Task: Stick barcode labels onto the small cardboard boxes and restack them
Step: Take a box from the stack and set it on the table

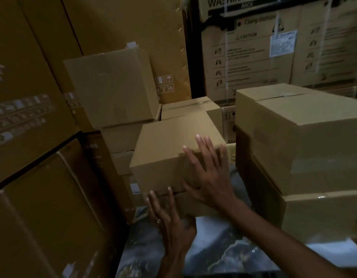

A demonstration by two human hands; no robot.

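Cardboard box (173,153), frame centre, is being steadied atop a stack: right hand (207,177) is pressing flat, fingers spread; left hand (169,219), fingers straight, is bracing the box below (195,205).

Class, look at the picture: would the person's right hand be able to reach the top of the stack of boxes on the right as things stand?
Probably yes. The right hand lies flat on the middle box, and the stack stands just beside it with nothing between.
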